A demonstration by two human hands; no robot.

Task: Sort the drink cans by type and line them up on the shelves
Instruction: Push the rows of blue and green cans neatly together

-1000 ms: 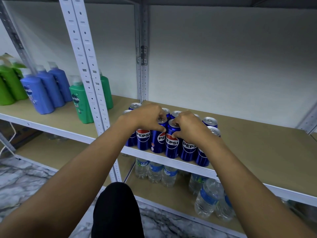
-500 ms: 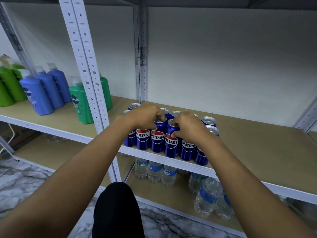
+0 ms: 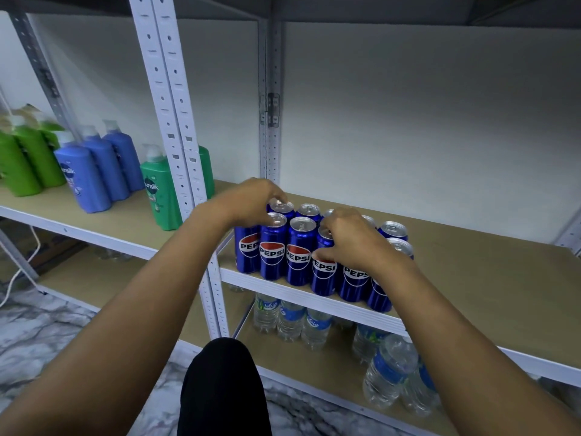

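Several blue Pepsi cans (image 3: 272,253) stand in two rows at the front left of the middle shelf (image 3: 471,278). My left hand (image 3: 251,199) reaches over the back-left corner of the group, its fingers curled round the top of a rear can (image 3: 280,206). My right hand (image 3: 349,240) grips the top of a front-row can (image 3: 323,272), thumb on its front and fingers over its lid. The cans behind and under my right hand are partly hidden.
A white perforated upright (image 3: 176,121) stands just left of the cans. Blue and green shampoo bottles (image 3: 85,177) fill the shelf to the left. Water bottles (image 3: 290,319) stand on the shelf below. The right part of the middle shelf is bare board. My black-clad knee (image 3: 220,388) is at the bottom.
My left hand has moved from a front-row can back and left to the rear corner of the group. My right hand has stayed on its front can.
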